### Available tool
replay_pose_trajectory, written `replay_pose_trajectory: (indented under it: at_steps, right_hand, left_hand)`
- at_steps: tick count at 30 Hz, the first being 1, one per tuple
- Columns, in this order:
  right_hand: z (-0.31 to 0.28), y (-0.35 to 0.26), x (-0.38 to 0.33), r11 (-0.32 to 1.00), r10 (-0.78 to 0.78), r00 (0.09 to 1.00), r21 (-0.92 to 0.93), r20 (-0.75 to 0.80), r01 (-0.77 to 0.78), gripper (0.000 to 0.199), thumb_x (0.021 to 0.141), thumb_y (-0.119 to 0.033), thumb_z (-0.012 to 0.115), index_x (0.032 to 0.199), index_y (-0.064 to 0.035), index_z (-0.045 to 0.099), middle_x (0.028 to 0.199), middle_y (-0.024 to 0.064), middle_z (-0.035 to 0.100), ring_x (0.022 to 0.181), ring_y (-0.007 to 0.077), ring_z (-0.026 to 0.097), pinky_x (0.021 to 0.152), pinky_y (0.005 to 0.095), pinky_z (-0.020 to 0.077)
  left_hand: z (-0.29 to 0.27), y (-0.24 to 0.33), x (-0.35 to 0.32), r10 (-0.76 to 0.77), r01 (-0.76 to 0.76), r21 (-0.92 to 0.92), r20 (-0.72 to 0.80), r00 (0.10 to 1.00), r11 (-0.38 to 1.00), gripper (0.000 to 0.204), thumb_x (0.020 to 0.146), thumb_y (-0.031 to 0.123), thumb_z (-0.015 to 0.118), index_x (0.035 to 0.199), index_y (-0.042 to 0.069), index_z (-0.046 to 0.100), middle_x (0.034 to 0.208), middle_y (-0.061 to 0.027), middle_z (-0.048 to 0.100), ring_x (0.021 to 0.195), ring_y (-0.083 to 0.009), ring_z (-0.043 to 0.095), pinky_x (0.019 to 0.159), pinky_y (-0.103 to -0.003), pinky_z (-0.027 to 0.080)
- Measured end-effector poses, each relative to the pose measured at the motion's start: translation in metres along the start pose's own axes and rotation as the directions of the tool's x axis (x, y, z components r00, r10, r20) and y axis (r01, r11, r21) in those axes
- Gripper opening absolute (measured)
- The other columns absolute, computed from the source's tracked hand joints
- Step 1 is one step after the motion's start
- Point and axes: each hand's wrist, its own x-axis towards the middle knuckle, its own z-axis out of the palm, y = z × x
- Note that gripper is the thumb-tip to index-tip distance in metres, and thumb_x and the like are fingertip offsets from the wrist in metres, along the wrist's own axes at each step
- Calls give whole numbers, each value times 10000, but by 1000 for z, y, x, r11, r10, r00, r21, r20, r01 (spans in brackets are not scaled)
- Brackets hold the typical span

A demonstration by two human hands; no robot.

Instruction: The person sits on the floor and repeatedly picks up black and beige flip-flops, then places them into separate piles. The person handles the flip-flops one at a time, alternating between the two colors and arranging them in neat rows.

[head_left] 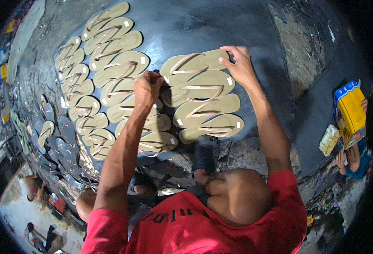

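Note:
A beige flip-flop [195, 62] with a thin strap lies at the top of the right-hand column. My right hand [239, 63] has thumb and fingers around its right end. Close to that flip-flop's left end, my left hand [148, 89] is closed with the fingertips pinched together; what is in the pinch, if anything, is hidden. Just below lies another beige flip-flop [199, 88] with a small white sticker at its right end, and more overlap beneath it. My left forearm covers part of the middle column of flip-flops [125, 67].
The flip-flops lie in columns on a dark sheet [186, 25]. Loose dark sandals [63, 144] are heaped at the left. On the right, another person's hands are by a yellow and blue box [350, 110], beside a wrapped packet [329, 139]. My foot in a dark shoe [205, 152] is near the sheet's front.

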Motion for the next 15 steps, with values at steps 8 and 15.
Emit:
replay_pose_trajectory:
  at_steps: [8, 15]
  right_hand:
    - [-7, 24, -16, 989, -109, 994, 95, -9, 109, 467, 872, -271, 725, 1261, -32, 628, 1293, 174, 621, 1215, 311, 562, 1055, 418, 419]
    - [-43, 83, -121, 909, 396, 886, 240, -243, -340, 440, 1009, -270, 595, 1282, 72, 554, 1328, 198, 578, 1211, 284, 560, 1064, 383, 427]
  left_hand:
    - [-94, -2, 37, 351, -486, 235, 446, 823, 842, 356, 965, 362, 598, 998, 23, 700, 918, -230, 702, 842, -433, 659, 800, -496, 518]
    - [-376, -274, -102, 2, 278, 585, -431, 902, 762, 540, 867, 377, 699, 1301, 73, 595, 1247, -230, 619, 1135, -404, 597, 990, -479, 471]
